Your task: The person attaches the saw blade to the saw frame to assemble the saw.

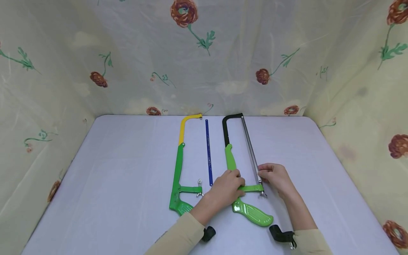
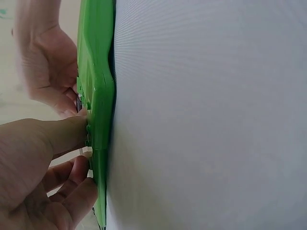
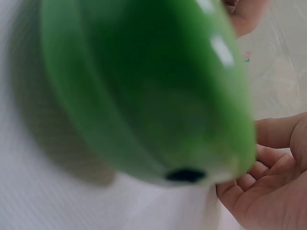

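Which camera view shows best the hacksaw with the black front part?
The head view: it shows that hacksaw in full length, partly under the left hand. The left wrist view shows its green frame edge-on; the right wrist view, mainly its blurred grip.

A pale, faintly lilac table point(image 1: 121, 159) fills the head view from 8 o'clock through 6 to 4, its rounded far corners at 9 and 3. A creased, cream-grey sheet point(image 1: 223, 71) walls it in at 9, 12 and 3, meeting the far edge at 12. It is printed with rust-red flowers point(image 1: 184, 12) and green stems point(image 1: 195, 34): one at 12, others at 10, 2, 3 and 4. Light falls soft and fairly even, with paler patches on the sheet at 10 and 1.
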Motion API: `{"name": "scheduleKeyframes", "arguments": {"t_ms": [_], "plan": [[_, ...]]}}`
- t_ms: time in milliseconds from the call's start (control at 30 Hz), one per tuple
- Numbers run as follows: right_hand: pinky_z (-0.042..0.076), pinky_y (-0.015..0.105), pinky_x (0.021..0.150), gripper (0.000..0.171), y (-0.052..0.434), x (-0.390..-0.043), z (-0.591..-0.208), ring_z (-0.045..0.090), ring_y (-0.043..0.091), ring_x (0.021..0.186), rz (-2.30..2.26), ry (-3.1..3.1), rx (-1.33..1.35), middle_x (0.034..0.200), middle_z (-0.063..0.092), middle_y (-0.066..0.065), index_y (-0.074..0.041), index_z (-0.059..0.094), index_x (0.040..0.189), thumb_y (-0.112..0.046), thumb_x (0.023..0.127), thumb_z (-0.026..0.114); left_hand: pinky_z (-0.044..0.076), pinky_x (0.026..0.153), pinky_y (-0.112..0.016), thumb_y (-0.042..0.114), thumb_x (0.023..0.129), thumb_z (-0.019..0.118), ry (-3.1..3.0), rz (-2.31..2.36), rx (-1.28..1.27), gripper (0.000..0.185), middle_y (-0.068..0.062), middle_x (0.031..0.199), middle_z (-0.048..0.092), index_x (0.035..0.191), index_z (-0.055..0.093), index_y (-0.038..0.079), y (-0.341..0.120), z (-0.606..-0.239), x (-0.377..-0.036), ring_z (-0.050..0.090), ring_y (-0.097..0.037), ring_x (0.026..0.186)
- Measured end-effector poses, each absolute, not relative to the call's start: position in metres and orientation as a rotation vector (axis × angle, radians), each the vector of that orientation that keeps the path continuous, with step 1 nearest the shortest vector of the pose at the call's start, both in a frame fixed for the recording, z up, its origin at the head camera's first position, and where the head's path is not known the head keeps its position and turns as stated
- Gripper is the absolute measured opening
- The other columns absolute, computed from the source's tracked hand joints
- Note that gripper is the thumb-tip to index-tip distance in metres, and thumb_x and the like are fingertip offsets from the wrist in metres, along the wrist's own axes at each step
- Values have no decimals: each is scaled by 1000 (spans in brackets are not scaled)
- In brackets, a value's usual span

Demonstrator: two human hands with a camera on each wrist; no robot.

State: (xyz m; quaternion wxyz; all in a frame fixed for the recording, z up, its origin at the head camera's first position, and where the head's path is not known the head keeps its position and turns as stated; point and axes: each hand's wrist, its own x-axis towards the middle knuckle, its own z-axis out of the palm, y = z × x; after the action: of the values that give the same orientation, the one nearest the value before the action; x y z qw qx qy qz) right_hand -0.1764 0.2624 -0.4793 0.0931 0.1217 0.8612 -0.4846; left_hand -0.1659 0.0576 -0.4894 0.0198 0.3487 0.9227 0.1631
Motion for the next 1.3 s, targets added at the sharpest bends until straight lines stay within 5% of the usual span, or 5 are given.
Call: {"name": "scheduleKeyframes", "arguments": {"t_ms": [1300], "plan": [[53, 23, 64, 33, 265, -177, -485, 59, 11, 71, -1418, 2575, 291, 85, 69, 9, 11, 60, 120, -8, 93, 59, 42, 65, -16, 37, 91, 71, 2864, 531, 1066, 25, 5, 111, 61, 111, 73, 22, 57, -491, -165, 51, -10, 95]]}}
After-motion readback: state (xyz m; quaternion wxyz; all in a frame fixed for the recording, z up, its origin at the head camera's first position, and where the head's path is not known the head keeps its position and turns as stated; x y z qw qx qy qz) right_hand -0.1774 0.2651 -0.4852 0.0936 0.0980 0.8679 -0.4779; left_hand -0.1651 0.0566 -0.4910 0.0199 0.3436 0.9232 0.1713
